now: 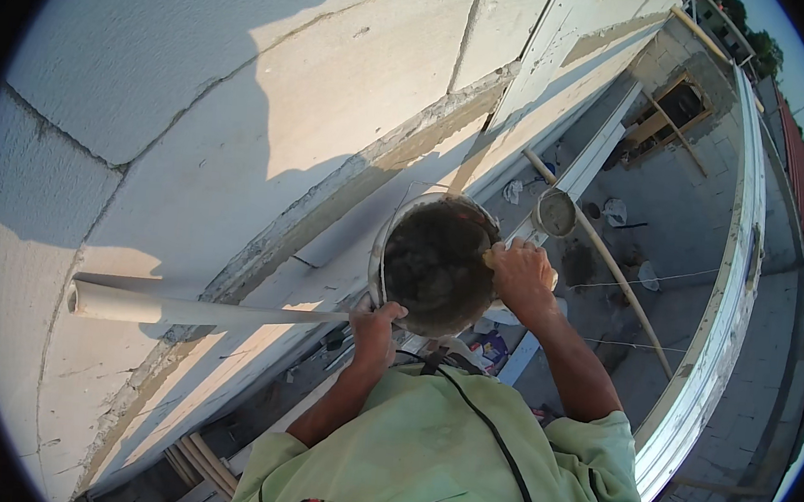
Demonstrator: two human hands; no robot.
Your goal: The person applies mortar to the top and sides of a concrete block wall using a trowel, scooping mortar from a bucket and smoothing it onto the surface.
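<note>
A round bucket [429, 263] of dark grey wet mix sits in front of me at centre. My left hand [375, 334] grips its near left rim, thumb over the edge. My right hand [522, 279] is at the right rim, fingers curled round a yellowish handle [490, 256] whose far part is hidden in the bucket. A pale round pipe [115, 301] lies level at the left, its narrowing length reaching toward my left hand; whether I touch it I cannot tell. Beyond my right hand stands a small pot [554, 213] of grey mix.
A pale block wall [358, 87] with a rough mortar ledge fills the left. Planks [599, 144], wooden poles [630, 288] and thin strings cross over a lower space with scattered items. A long white beam [743, 183] curves down the right, past a window opening [677, 117].
</note>
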